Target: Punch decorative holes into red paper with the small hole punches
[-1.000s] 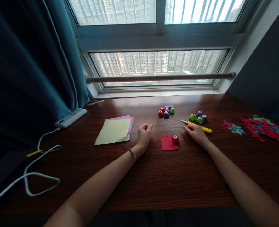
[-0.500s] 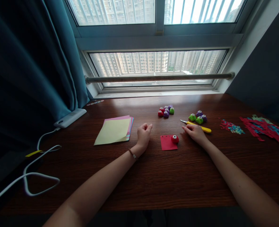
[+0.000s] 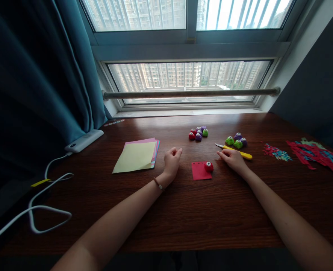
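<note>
My left hand [image 3: 172,162] rests on the table in a loose fist, its thumb uppermost, and I see nothing in it. Right of it lies a small red paper square [image 3: 198,173] with a few tiny holes along its far edge. A red craft punch [image 3: 208,167] sits over the paper's right side, touched by neither hand. My right hand [image 3: 232,159] lies palm down with the fingers curled together; nothing shows in its grasp. Just beyond its knuckles is a yellow-handled craft knife [image 3: 241,153], blade pointing left. Whether the hand touches that handle I cannot tell.
Several red, purple and green punches [image 3: 198,137] stand at the back, more green and purple ones [image 3: 238,143] to their right. Coloured sheets [image 3: 135,156] are stacked left. Confetti [image 3: 277,152] and paper strips [image 3: 315,152] lie right. A white cable [image 3: 49,209] loops at left.
</note>
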Tool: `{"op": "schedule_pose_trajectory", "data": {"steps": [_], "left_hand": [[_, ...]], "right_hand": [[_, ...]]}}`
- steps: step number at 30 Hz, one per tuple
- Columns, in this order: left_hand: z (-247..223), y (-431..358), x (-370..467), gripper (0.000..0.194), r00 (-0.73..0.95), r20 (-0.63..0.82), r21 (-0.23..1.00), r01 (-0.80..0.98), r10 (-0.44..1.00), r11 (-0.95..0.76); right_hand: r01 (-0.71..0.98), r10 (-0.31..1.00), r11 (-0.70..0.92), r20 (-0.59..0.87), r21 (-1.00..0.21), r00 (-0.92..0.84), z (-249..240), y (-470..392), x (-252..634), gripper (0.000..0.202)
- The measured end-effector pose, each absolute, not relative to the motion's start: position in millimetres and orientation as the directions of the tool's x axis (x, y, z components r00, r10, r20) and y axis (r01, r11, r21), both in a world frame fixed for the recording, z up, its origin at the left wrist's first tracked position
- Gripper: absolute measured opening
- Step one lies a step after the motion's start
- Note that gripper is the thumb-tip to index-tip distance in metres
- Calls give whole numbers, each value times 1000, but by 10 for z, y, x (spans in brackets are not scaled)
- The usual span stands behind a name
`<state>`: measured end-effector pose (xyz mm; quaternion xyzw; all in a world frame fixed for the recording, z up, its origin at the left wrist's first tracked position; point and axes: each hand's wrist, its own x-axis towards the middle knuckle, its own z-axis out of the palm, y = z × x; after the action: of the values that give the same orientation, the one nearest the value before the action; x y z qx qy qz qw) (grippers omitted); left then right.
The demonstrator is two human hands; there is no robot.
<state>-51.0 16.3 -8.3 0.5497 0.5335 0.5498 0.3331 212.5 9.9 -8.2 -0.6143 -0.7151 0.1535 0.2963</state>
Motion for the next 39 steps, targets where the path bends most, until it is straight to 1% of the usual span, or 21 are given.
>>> {"op": "schedule_pose_trajectory", "data": {"steps": [11,39], "left_hand": [[-76,155,-515,38,-171,244,954,216,955,-205],[-71,152,-510,37,-174,238,953,230,956,-195]], "right_hand": [[783,964,215,255,-584,-74,-82,91,2122,43],[797,967,202,242,-569,-73,-77,84,2105,42]]}}
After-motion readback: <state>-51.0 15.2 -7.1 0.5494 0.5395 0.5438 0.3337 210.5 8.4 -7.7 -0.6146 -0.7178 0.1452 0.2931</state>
